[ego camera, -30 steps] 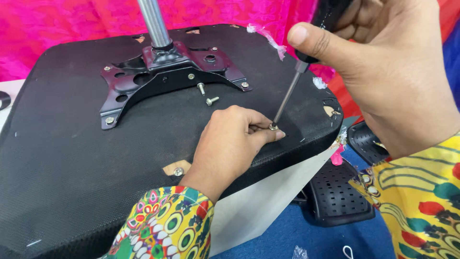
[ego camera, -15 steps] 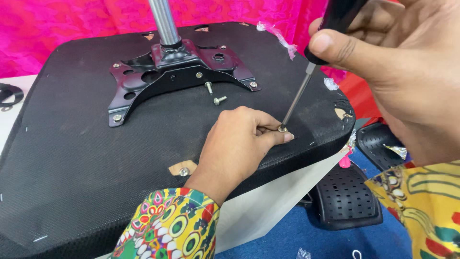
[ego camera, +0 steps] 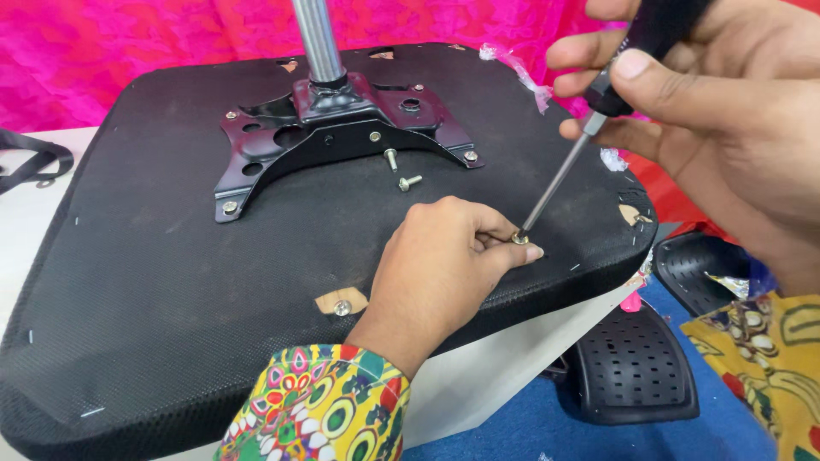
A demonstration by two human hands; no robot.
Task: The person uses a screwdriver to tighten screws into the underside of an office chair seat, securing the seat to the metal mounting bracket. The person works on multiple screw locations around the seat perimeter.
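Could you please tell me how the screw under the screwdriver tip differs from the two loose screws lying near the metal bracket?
The held screw stands pinched upright by the left hand, with the screwdriver from the right hand on its head. The two loose screws lie flat and untouched beside the black bracket, shanks fully visible; the held one's shank is hidden. All look like silver metal.

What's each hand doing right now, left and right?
Left hand: closed, pinching a small screw against the black seat underside.
Right hand: closed around a screwdriver, tip on that screw.
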